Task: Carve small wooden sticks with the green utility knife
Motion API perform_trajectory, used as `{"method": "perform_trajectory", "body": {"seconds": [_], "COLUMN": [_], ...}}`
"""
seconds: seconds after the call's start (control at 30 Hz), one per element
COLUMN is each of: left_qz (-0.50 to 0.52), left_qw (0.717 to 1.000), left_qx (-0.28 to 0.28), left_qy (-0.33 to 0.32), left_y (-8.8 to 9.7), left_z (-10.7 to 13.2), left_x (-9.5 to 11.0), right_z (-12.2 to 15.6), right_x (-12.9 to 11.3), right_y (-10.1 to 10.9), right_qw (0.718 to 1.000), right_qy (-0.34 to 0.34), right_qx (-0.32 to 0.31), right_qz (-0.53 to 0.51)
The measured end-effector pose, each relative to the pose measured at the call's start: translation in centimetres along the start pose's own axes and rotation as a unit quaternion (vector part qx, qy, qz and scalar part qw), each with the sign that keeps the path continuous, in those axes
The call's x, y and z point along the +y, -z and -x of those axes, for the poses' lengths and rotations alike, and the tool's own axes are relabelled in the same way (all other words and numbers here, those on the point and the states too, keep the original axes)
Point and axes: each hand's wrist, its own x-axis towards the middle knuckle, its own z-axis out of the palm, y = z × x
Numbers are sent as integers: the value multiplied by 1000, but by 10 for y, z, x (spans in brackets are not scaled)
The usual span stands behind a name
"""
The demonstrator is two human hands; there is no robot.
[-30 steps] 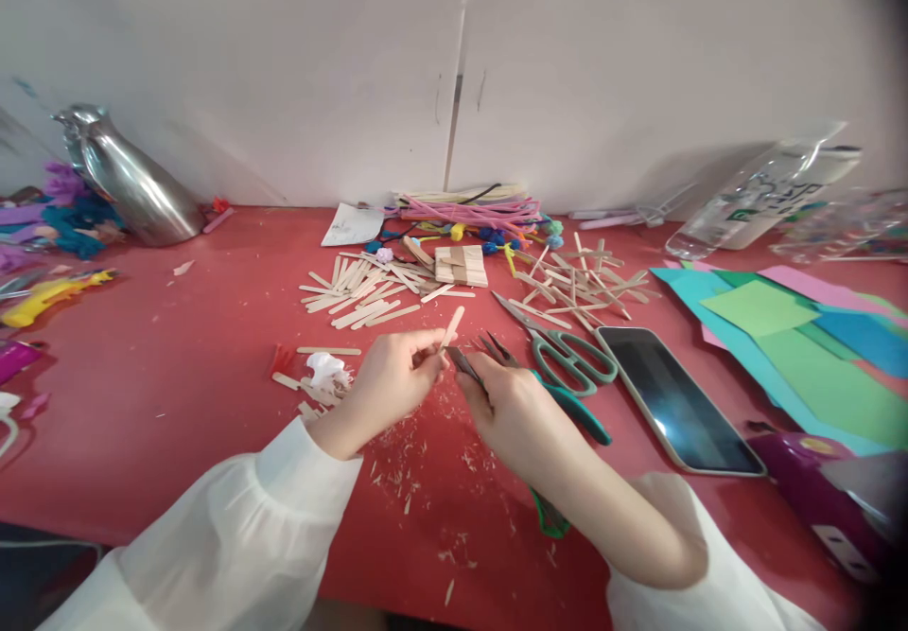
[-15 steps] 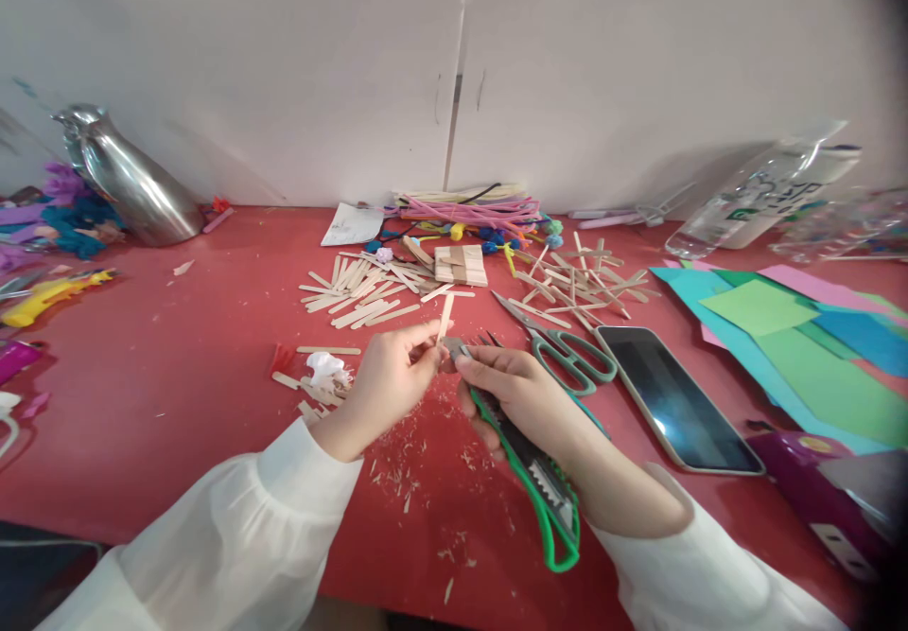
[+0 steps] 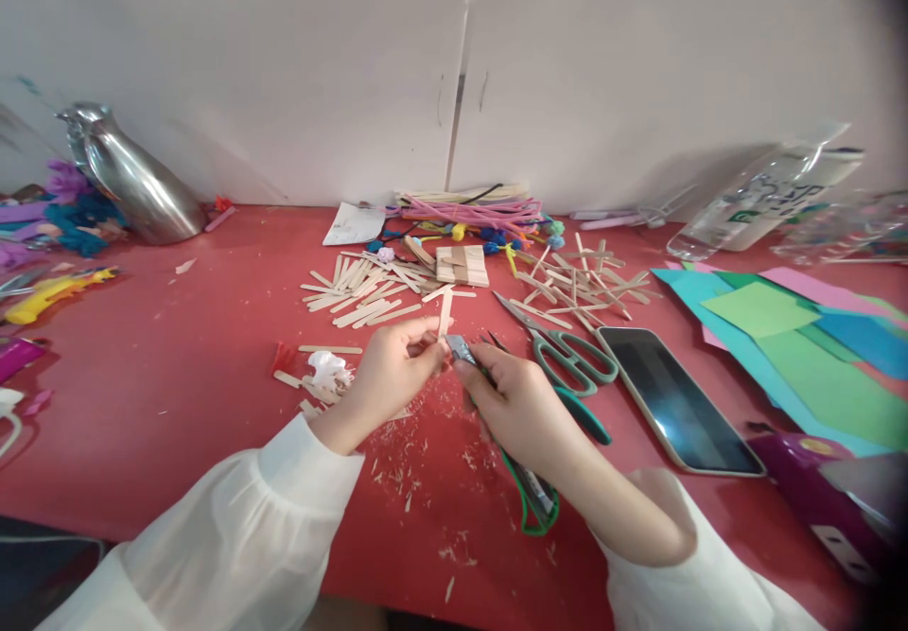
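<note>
Between its fingers and thumb, my left hand [image 3: 401, 366] pinches a wooden craft stick [image 3: 445, 313] that points upward. My right hand [image 3: 515, 399] is wrapped round a green and black utility knife [image 3: 537, 499]. The knife's metal tip rests against the lower part of the stick, close to my left thumb; most of its handle is hidden under my palm. Thin wood shavings [image 3: 404, 470] lie scattered on the red table [image 3: 234, 357] below. Just right of my right hand are grey-green scissors [image 3: 574, 357] and a second, dark green handle [image 3: 583, 415].
Piles of craft sticks [image 3: 361, 286] and splintered sticks [image 3: 582, 281] lie ahead, with pipe cleaners [image 3: 468, 210] behind. A phone [image 3: 677, 399], coloured paper [image 3: 794, 347] and a plastic bottle [image 3: 744, 198] are on the right. A steel jug [image 3: 138, 177] stands at the back left.
My right hand has rolled over the utility knife, covering more of its handle, and the knife's rear end has swung leftward and up. My left hand and the stick have hardly moved.
</note>
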Motion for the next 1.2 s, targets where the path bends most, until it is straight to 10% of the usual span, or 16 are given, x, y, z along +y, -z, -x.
{"method": "perform_trajectory", "body": {"seconds": [0.6, 0.83, 1.2], "left_qz": [-120, -134, 48], "left_qw": [992, 991, 999], "left_qx": [-33, 1, 0], "left_qy": [-14, -2, 24], "left_y": [1, -1, -3], "left_z": [4, 5, -1], "left_x": [10, 6, 3], "right_z": [2, -1, -8], "right_x": [2, -4, -3], "right_y": [-4, 1, 13], "right_qw": [985, 995, 861], "right_qy": [1, -60, -188], "right_qx": [8, -62, -155], "right_qz": [174, -50, -446]}}
